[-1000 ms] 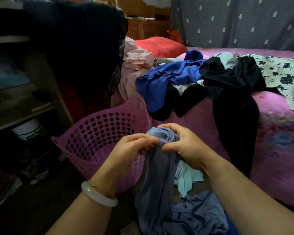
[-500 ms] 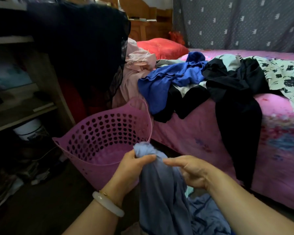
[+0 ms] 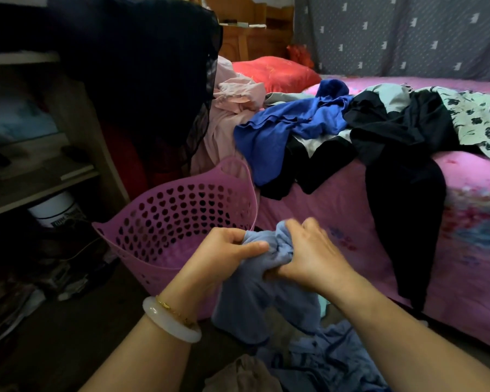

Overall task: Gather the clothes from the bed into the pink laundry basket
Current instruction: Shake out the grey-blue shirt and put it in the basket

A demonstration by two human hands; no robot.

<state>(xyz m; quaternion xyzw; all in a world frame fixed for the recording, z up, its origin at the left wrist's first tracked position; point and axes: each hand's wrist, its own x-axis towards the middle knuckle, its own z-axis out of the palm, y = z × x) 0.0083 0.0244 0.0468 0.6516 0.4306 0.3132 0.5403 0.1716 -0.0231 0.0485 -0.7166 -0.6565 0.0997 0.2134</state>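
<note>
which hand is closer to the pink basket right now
Left. The left hand grips the grey-blue garment right at the near rim of the pink laundry basket; the right hand grips it farther off, toward the bed.

Pink heart-perforated laundry basket [image 3: 181,222] tilts at centre-left; bunched grey-blue garment [image 3: 255,281] lower centre; blue [image 3: 283,128] and black clothes [image 3: 402,171] drape the bed [image 3: 337,222].

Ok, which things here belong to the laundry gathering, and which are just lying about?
Part of the job:
- pink laundry basket
- grey-blue garment, gripped by left hand and right hand
- blue top, black clothes, floral garment, pale pink garment on the bed

Just lying about:
- red pillow
- white tub under the shelf
</note>
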